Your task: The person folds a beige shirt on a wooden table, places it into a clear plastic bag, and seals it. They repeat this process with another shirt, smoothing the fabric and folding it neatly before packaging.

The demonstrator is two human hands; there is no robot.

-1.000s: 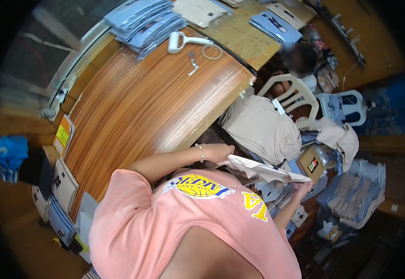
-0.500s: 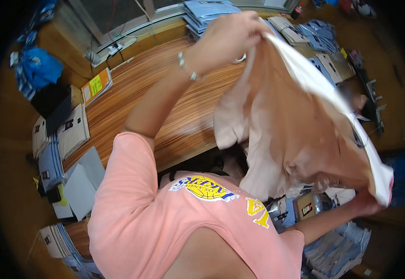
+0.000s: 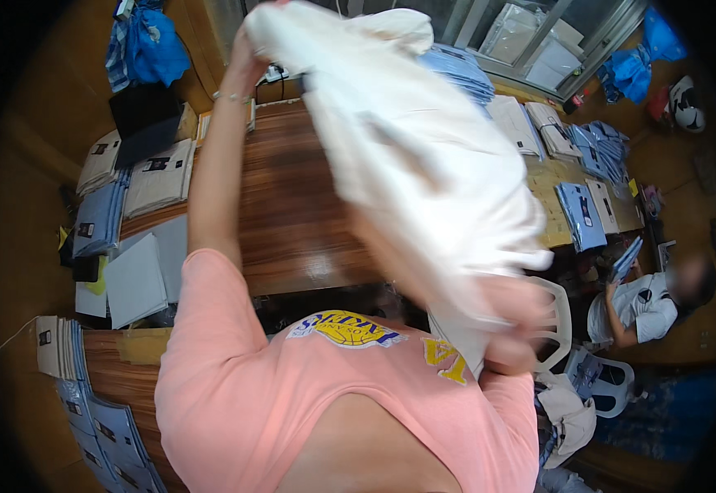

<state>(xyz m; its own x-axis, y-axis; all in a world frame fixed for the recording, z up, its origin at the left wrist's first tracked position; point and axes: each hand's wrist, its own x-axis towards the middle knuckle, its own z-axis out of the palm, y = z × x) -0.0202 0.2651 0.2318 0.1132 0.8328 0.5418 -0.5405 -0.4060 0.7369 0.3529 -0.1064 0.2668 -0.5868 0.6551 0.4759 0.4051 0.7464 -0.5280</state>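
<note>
A cream-white garment [image 3: 424, 148] is stretched in the air above the wood-grain table [image 3: 280, 193]. It looks like a shirt, though motion blurs its details. My left hand [image 3: 250, 51], raised at the far left of the cloth, grips its upper end, with the fingers partly behind the fabric. Low on the right, close to my body, my right hand [image 3: 512, 316] is closed at the garment's other end and smeared by motion. The cloth hides much of the table's right half.
Folded shirts [image 3: 161, 177] in stacks line the left side; more packed blue shirts [image 3: 580, 215] lie at the right. A co-worker [image 3: 642, 304] sits at the right holding a blue package [image 3: 626, 259]. A white plastic chair [image 3: 557, 320] stands between us.
The garment has swung from the right to the upper middle, its white side now facing me. My left hand moved left, my right hand inward. The view has shifted, revealing more of the co-worker.
</note>
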